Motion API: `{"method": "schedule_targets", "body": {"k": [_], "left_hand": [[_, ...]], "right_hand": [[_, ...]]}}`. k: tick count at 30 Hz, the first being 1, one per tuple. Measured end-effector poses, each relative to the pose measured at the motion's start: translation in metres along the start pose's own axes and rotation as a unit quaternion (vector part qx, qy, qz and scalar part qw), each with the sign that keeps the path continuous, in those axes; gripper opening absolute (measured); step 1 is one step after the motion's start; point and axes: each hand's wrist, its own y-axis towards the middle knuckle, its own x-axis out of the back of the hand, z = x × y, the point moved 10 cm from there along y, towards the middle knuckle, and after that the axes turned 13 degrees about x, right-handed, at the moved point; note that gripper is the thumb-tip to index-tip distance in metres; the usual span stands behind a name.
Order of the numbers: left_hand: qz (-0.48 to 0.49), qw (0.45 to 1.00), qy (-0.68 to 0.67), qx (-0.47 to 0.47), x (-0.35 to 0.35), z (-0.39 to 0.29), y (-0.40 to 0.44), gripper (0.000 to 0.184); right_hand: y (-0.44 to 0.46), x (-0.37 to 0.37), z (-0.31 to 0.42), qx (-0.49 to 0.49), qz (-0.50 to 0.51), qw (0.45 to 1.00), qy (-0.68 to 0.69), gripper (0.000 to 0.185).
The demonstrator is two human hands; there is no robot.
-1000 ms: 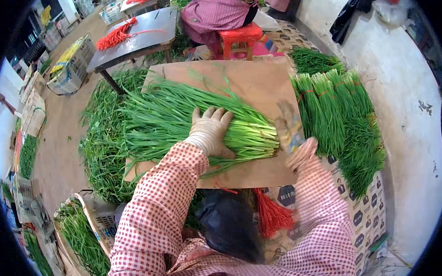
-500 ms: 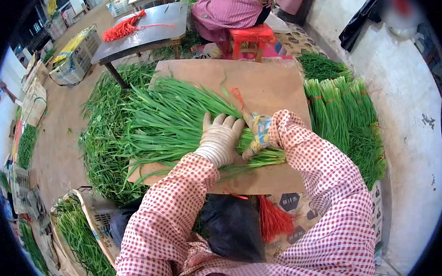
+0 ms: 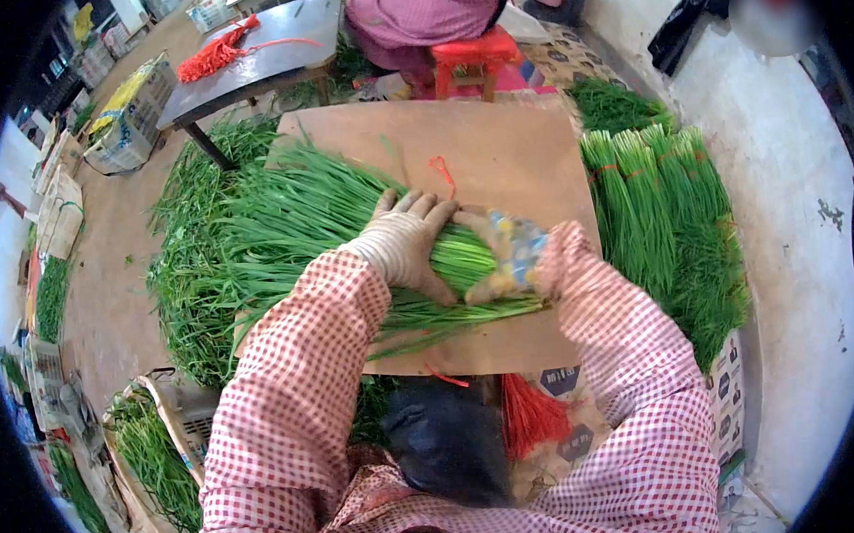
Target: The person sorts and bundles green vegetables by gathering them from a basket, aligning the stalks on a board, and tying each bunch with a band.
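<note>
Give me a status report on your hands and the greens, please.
Left hand and right hand holding greens. Greens lying across brown board. Red tie just beyond, seemingly not blocking.

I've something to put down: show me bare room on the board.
Bare on the brown board: the far-right part, between red tie and right edge; the near-right strip, between stray stems and near edge. Crowded: left and middle, under greens, left hand and right hand.

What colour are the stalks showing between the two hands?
Light green; the stalks show best in the head view.
</note>
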Motion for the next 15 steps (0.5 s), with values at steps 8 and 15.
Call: {"method": "schedule_targets", "body": {"k": [8,15], "left_hand": [[-0.004,1.000,0.019,-0.012,-0.005,-0.002,0.001,0.124],[-0.008,1.000,0.022,-0.009,-0.004,-0.001,0.000,0.124]], "right_hand": [[-0.071,0.040,-0.095,-0.045,-0.233,0.925,0.296,0.040],[-0.022,0.025,-0.015,0.024,-0.001,0.982,0.185,0.038]]}}
